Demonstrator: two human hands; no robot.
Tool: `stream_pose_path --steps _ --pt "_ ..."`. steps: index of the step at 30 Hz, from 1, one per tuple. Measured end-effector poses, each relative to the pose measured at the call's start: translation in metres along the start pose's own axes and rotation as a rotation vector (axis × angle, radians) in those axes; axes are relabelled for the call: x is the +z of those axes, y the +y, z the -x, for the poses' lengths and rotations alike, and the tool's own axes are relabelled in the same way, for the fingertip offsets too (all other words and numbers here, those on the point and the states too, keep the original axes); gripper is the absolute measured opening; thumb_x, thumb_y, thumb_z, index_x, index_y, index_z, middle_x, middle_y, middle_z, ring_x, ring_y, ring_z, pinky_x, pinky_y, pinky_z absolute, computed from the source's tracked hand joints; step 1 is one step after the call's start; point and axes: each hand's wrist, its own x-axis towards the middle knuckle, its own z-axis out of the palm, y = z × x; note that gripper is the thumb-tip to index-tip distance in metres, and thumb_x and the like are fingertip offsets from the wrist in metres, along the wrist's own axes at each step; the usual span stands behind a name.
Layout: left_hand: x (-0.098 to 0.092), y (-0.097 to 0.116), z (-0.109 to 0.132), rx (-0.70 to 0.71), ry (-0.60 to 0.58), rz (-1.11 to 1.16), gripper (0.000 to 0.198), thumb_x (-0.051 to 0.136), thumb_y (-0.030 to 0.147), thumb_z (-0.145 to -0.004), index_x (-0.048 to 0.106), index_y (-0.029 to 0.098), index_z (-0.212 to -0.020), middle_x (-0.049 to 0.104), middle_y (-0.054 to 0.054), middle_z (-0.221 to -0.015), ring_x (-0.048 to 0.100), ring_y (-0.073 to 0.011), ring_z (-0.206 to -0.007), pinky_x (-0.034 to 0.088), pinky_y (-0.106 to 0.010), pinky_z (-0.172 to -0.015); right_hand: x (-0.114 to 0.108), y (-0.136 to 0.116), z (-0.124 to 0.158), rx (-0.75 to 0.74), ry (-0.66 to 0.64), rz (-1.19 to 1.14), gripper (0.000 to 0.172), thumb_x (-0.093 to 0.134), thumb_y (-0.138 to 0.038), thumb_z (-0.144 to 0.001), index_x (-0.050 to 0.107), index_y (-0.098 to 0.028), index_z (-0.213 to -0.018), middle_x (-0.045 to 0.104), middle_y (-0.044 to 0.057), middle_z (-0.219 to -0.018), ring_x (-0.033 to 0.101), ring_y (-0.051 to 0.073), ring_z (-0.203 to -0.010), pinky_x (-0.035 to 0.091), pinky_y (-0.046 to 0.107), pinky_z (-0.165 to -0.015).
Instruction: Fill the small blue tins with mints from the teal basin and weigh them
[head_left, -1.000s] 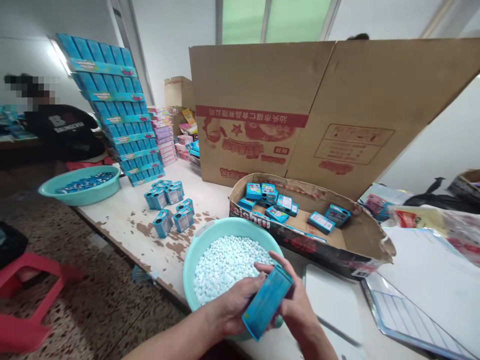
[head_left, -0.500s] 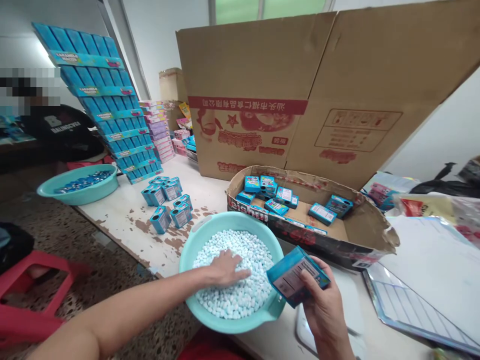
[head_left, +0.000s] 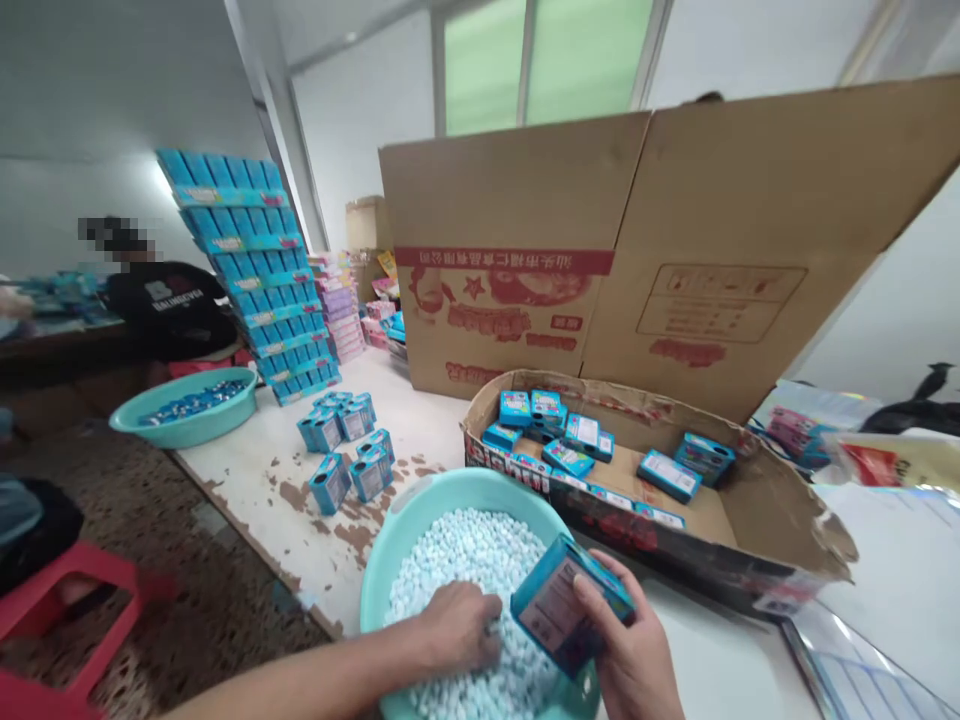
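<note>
Head view, left to right: red stool (head_left: 94, 565) on a dark speckled floor (head_left: 191, 630), a seated person in a dark printed top (head_left: 169, 310) further back. Your bench (head_left: 251, 505) is white, worn through in brown patches along its left edge. Teal basin (head_left: 191, 430) of blue pieces juts past that edge. Just beside it, a tall leaning stack of blue display trays (head_left: 255, 270); then pink and purple boxes (head_left: 341, 315) toward the far edge. Upright blue cartons (head_left: 330, 485) stand grouped nearer you.

Candy basin (head_left: 375, 570) at the near edge holds pale candies (head_left: 465, 535). Your left hand (head_left: 461, 625) is down in them, fingers curled; can't tell if it has any. Green window (head_left: 487, 65) behind. Blue box (head_left: 551, 610) is tilted over the basin's right rim, in your right hand (head_left: 637, 635), thumb and fingers closed around it.

Behind: big printed cardboard sheet (head_left: 712, 200), standing, with a torn, shallow carton tray (head_left: 784, 500) of more blue cartons in front. Clear packaging (head_left: 900, 455) lies toward the right edge.
</note>
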Motion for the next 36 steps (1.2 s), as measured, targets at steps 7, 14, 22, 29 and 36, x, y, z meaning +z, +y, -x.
stream_pose_path --steps 7,14,22,29,36 --pt "-0.027 -0.01 -0.002 -0.401 0.141 0.971 0.021 0.061 0.037 -0.066 0.055 0.02 -0.076 0.05 0.004 -0.052 0.043 -0.0109 -0.04 0.026 -0.02 -0.036 0.015 0.008 -0.012 -0.118 -0.063 0.254 0.061 0.079 -0.052 -0.052 0.06 -0.019 -0.099 0.07 0.003 -0.078 0.064 0.023 -0.069 0.053 0.031 -0.063" --pt "-0.066 0.015 -0.004 -0.213 0.452 1.905 0.03 0.07 0.036 -0.063 0.055 0.016 -0.08 0.057 0.001 -0.06 0.051 -0.0085 -0.045 0.031 -0.015 -0.036 0.038 0.009 -0.004 -0.341 -0.247 0.668 0.039 0.073 -0.04 -0.061 0.065 -0.019 -0.093 0.069 0.005 -0.09 0.063 0.025 -0.082 0.049 0.035 -0.076" --pt "-0.06 0.028 -0.021 -0.052 0.707 1.894 0.03 0.074 0.035 -0.065 0.05 0.017 -0.069 0.055 0.005 -0.062 0.055 -0.0093 -0.052 0.047 -0.021 -0.053 0.054 0.019 0.0 -0.479 -0.324 0.821 0.025 0.066 -0.028 -0.071 0.06 -0.022 -0.094 0.065 0.004 -0.097 0.059 0.024 -0.093 0.044 0.035 -0.082" --pt "-0.062 0.029 -0.02 -0.099 0.702 1.767 0.031 0.073 0.037 -0.065 0.052 0.017 -0.074 0.057 0.003 -0.067 0.052 -0.0085 -0.05 0.043 -0.021 -0.047 0.056 0.015 -0.001 -0.469 -0.362 0.851 0.024 0.066 -0.026 -0.072 0.06 -0.022 -0.095 0.064 0.003 -0.1 0.06 0.023 -0.094 0.044 0.034 -0.082" --pt "-0.063 0.034 -0.022 -0.15 0.71 1.669 0.03 0.072 0.037 -0.062 0.054 0.018 -0.076 0.056 0.003 -0.059 0.049 -0.0087 -0.048 0.04 -0.02 -0.046 0.059 0.015 -0.003 -0.449 -0.342 0.764 0.031 0.069 -0.039 -0.064 0.066 -0.024 -0.091 0.068 0.004 -0.097 0.062 0.027 -0.092 0.046 0.036 -0.079"
